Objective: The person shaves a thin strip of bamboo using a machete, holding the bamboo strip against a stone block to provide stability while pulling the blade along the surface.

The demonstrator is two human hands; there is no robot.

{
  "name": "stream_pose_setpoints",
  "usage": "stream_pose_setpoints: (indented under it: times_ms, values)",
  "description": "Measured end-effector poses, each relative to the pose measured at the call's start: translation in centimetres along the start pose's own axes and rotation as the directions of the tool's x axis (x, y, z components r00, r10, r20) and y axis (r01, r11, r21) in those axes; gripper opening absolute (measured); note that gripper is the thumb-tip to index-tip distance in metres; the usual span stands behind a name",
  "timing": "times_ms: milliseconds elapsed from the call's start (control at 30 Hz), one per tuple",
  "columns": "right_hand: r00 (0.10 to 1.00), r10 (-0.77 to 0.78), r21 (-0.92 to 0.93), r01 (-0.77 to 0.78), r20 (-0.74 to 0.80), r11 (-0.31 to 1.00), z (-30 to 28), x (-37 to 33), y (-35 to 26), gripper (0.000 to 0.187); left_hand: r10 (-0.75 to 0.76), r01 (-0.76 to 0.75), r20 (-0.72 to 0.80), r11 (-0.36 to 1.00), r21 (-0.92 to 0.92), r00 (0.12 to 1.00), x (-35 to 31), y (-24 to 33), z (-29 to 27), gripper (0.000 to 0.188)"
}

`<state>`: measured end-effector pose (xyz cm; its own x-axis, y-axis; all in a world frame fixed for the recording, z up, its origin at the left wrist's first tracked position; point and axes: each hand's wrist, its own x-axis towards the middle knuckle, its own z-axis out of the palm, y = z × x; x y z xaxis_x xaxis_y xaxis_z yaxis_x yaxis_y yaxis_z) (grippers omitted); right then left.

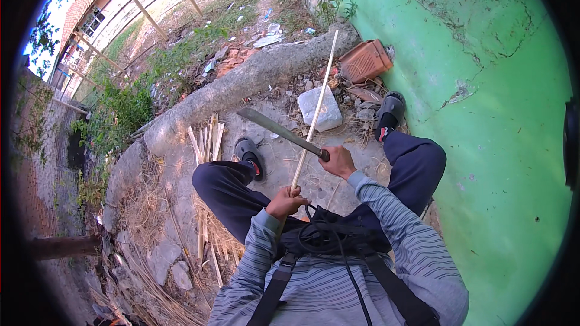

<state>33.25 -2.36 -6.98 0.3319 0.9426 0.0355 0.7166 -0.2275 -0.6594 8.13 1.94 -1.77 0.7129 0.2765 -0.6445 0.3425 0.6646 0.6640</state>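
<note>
My left hand (287,203) is closed around the lower end of a long, pale bamboo strip (323,87), which points away from me. In my right hand (339,163), closed on its dark handle, is a machete (275,128). The broad grey blade points to the far left and crosses the strip above my left hand. I cannot tell whether the blade touches the strip. Beyond them, a whitish block (320,108) lies on the ground, and the strip passes in front of it.
Split strips (208,139) lie beside my left shoe (249,156), with shavings (223,229) nearer me. A green wall (483,145) rises close on my right. An orange-red hollow brick (365,60) leans near it. A low concrete ridge (211,93) curves across the far side.
</note>
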Motion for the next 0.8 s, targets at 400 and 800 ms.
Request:
stream_pose_setpoints:
  times_ms: [400, 800]
  values:
    - [0.992, -0.126, -0.020, 0.126, 0.011, 0.992, -0.6, 0.3, -0.5, 0.022, -0.040, 0.044, 0.081, 0.998, -0.040, 0.996, -2.5, 0.6, -0.4, 0.045]
    - [0.992, -0.122, 0.013, 0.122, -0.015, 0.992, -1.4, 0.7, -0.9, 0.024, -0.127, 0.141, 0.121, 0.983, -0.114, 0.984, -6.5, 0.8, -0.3, 0.047]
